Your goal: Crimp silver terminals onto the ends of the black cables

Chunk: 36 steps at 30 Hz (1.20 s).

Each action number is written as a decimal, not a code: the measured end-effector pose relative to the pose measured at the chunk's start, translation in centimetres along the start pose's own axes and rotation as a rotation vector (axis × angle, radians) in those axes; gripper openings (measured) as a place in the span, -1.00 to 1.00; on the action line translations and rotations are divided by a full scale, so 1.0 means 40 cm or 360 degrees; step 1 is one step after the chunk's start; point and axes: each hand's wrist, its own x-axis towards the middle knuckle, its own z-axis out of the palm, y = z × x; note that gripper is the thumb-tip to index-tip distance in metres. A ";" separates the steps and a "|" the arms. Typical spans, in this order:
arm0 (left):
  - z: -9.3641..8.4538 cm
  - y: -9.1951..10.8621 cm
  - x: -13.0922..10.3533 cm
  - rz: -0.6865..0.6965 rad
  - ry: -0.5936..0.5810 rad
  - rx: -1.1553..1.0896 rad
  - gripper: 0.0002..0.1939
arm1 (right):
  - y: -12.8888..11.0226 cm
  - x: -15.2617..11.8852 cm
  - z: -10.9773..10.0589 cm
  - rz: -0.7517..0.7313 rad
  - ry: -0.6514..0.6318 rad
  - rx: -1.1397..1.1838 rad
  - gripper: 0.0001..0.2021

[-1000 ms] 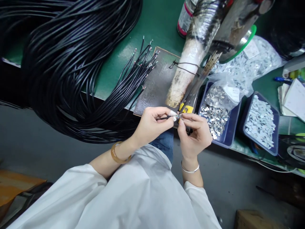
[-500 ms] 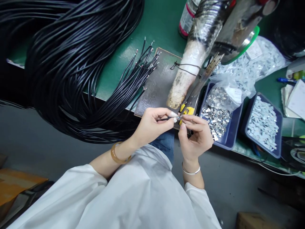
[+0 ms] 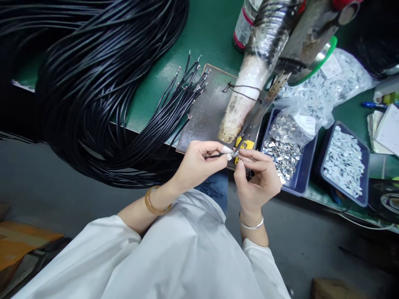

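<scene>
My left hand (image 3: 204, 162) pinches a black cable (image 3: 215, 156) close to its end, between thumb and forefinger. White tape wraps its fingertips. At the cable's tip, the fingers of my right hand (image 3: 258, 174) are closed on something small that I cannot make out. Just behind the fingertips are yellow parts (image 3: 246, 144) of a fixture on a dark metal plate (image 3: 199, 120). A bundle of black cables (image 3: 174, 104) with stripped ends lies left of the plate. To the right, a blue tray holds small shiny metal pieces (image 3: 283, 158).
A thick, plastic-wrapped white tube (image 3: 240, 91) slants over the plate, beside a metal cylinder (image 3: 307, 37). A second blue tray (image 3: 321, 170) holds pale small pieces. Plastic bags (image 3: 346, 83) lie behind it. Large cable coils (image 3: 90, 83) hang over the green table's (image 3: 212, 29) front edge.
My right hand has shifted very slightly to the right, its fingertips still at the cable's end. My left hand keeps its hold on the cable in the same place.
</scene>
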 end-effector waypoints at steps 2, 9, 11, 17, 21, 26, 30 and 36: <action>-0.002 -0.003 0.000 -0.0005 -0.0009 0.0023 -0.91 | 0.001 -0.001 0.000 -0.0001 -0.0001 0.0018 -0.85; 0.005 0.002 -0.001 -0.0014 0.0021 0.0002 -0.90 | 0.000 0.005 -0.007 0.0024 -0.0065 -0.0013 -0.86; 0.005 0.004 -0.001 -0.0009 0.0023 -0.0005 -0.91 | -0.002 0.007 -0.007 0.0015 -0.0053 -0.0007 -0.86; 0.004 -0.005 -0.002 -0.0016 -0.0002 0.0001 -0.91 | 0.001 0.000 -0.006 0.0025 -0.0038 -0.0007 -0.86; 0.006 -0.009 -0.002 -0.0013 -0.0005 0.0000 -0.92 | 0.004 0.000 -0.009 0.0020 -0.0040 -0.0023 -0.85; 0.009 0.002 0.000 -0.0021 0.0019 -0.0015 -0.91 | 0.000 0.016 -0.011 -0.0041 -0.0103 -0.0142 -0.84; 0.011 0.009 0.003 -0.0039 0.0053 -0.0041 -0.92 | -0.004 0.027 -0.010 -0.0095 -0.0111 -0.0239 -0.85; 0.004 0.005 0.002 -0.0013 0.0037 -0.0050 -0.93 | -0.011 0.031 -0.011 -0.0131 -0.0103 -0.0273 -0.83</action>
